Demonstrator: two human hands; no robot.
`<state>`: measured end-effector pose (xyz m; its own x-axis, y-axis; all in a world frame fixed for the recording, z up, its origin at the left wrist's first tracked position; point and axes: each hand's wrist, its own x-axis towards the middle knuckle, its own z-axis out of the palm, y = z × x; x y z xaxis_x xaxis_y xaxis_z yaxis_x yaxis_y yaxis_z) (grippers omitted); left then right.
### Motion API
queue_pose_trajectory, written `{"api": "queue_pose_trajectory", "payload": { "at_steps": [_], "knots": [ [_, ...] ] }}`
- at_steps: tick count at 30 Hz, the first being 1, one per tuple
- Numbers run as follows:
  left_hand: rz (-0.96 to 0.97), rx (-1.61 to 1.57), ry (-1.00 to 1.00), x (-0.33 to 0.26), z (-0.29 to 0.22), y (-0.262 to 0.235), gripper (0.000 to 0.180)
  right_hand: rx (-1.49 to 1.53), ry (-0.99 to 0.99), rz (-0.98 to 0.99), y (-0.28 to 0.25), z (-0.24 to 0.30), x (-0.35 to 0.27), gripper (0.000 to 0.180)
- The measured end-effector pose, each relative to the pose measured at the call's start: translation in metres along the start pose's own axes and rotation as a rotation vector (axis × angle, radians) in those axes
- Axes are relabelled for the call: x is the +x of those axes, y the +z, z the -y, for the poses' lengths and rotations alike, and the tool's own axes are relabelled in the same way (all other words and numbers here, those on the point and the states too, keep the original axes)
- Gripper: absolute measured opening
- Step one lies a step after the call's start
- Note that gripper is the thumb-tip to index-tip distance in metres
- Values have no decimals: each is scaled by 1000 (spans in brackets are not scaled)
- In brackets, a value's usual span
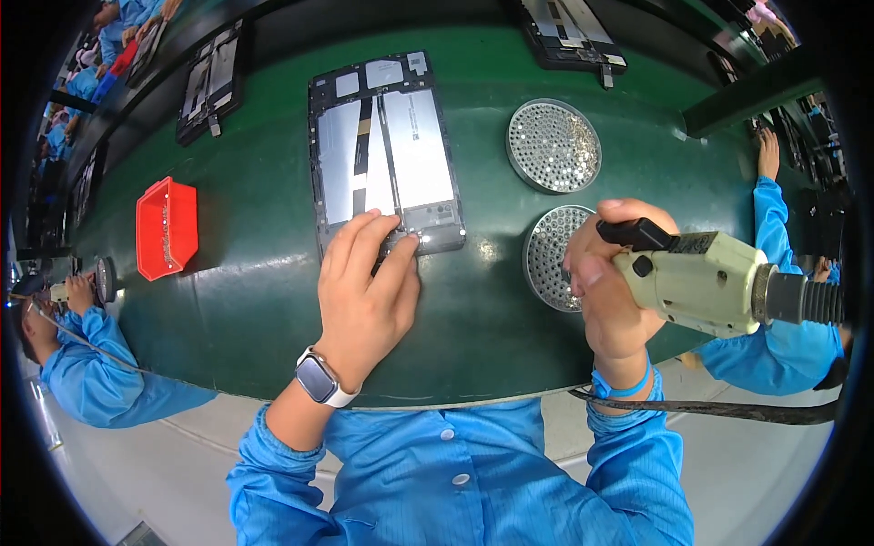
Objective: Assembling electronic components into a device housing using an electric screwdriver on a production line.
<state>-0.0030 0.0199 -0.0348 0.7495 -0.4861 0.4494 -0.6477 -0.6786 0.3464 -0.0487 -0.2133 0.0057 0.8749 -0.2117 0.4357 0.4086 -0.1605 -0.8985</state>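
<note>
Black and silver, the flat rectangular device [421,136] lies on the green counter [250,318] directly ahead of our left hand [364,300]. Its long axis runs away from us, far end leaning slightly left. Our left hand is the nearer one — palm down, fingers loosely spread, tips on the device's near edge. Our right hand [612,314] sits well to the right of it, wrapped around one pale-green power tool with a black lever [696,278]; we cannot see the tool's working tip.

Counting outward: one round grey dish dotted with holes [546,264] lies beneath our right fingers — touching or not, we cannot tell — and a second round dish [553,146] just beyond. One red plastic bin [187,227] stands left of our left hand. Two similar devices show clearly farther off, one ahead-left [209,82], one ahead-right [569,36].
</note>
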Motion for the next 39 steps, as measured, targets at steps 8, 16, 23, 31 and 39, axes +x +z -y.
{"api": "queue_pose_trajectory", "payload": {
  "at_steps": [8, 16, 23, 31, 39],
  "knots": [
    [-34, 18, 11, -3, -1, 3, 26, -5, -38, 16, 1, 1, 2, 40],
    [-57, 54, -72, 5, -17, 6, 26, -32, -70, 16, -2, 2, 2, 39],
    [-72, 11, -38, 7, -6, 4, 30, 64, -3, 9, -4, -1, -1, 42],
    [-160, 168, 16, 64, 67, 6, 22, 71, 44, -80, -3, -10, -2, 37],
    [-120, 337, -34, 131, 183, 1, 21, 68, 53, -63, 3, -14, 0, 40]
  ]
}}
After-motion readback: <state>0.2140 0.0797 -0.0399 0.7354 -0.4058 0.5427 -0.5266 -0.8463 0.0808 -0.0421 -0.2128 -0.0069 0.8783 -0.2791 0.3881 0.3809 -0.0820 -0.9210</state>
